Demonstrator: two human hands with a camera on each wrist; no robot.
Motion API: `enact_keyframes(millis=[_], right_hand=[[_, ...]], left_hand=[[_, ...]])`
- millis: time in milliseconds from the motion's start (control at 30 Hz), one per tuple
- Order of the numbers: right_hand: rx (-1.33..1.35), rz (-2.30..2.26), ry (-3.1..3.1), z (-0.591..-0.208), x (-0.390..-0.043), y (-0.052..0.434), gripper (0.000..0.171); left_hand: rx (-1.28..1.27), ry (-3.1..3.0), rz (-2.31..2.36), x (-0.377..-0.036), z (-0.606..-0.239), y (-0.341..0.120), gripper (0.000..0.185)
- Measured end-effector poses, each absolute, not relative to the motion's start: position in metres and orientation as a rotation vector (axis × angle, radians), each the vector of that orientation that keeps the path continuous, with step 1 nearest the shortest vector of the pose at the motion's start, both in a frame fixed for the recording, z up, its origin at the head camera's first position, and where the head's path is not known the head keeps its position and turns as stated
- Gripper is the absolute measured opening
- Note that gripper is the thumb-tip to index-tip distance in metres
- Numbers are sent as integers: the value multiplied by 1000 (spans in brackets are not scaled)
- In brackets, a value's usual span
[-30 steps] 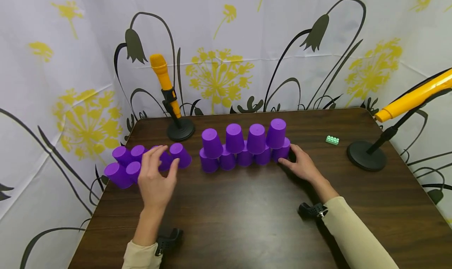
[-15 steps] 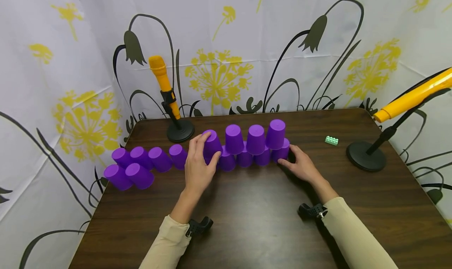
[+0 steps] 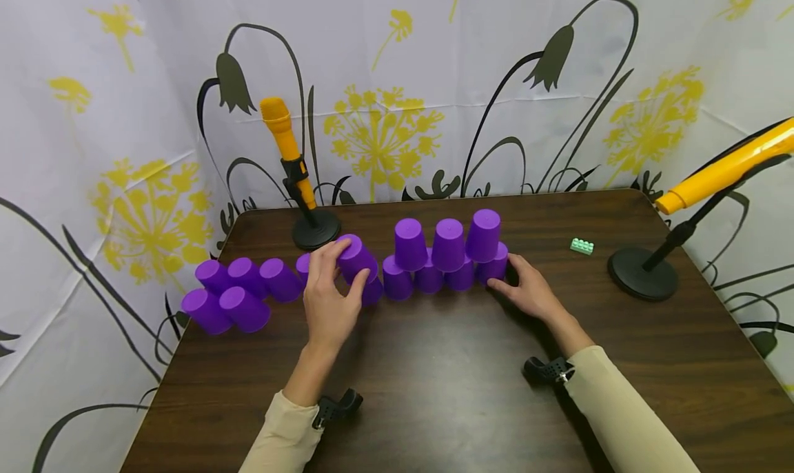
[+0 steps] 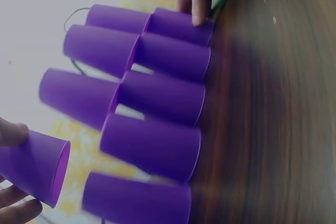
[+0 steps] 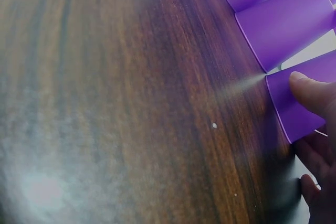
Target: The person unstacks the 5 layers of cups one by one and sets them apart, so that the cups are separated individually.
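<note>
A two-tier wall of upside-down purple cups [image 3: 448, 244] stands at the middle of the dark wooden table [image 3: 446, 390]. My left hand [image 3: 341, 269] grips one purple cup [image 3: 356, 256], tilted and just off the wall's upper left end. In the left wrist view this held cup [image 4: 31, 169] sits at the lower left, apart from the stacked cups [image 4: 152, 145]. My right hand [image 3: 505, 280] rests on the table with straight fingers touching the bottom right cup [image 3: 494, 266]. The right wrist view shows a fingertip [image 5: 312, 93] on that cup [image 5: 294, 111].
Several loose purple cups [image 3: 245, 307] lie in a cluster at the table's left edge. A yellow microphone [image 3: 285, 142] on a black stand is behind them. Another yellow microphone [image 3: 726, 166] with a round base [image 3: 642, 273] is at the right, a green brick [image 3: 583, 245] beside it.
My left hand left the loose cups, went right to the wall's upper left cup, took hold of it and drew it off to the left. The right hand stayed put.
</note>
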State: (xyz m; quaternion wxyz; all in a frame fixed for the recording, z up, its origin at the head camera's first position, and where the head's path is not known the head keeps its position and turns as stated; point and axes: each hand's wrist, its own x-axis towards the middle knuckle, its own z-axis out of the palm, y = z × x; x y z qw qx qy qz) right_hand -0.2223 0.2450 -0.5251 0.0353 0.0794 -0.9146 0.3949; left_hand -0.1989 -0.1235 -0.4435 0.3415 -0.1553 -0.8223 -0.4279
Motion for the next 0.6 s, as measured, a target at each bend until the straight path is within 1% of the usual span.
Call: enact_keyframes(millis=[100,233,400,600], right_hand=[[247,1215,-2811,-524,-222,245,68],[247,1223,-2807,-523,-221,244,67],[239,1224,-2801,-523,-222,244,67],[247,1210,-2801,-526,-223,244,68]], left_hand=[[-357,-2120,-1091,-189,-442,-145,59],[-233,-2146,-1031,-177,-446,-180,59],[-61,-2210,-918,-166,-463,-214,58],[56,-2278,-871,-161,-487,-233,57]])
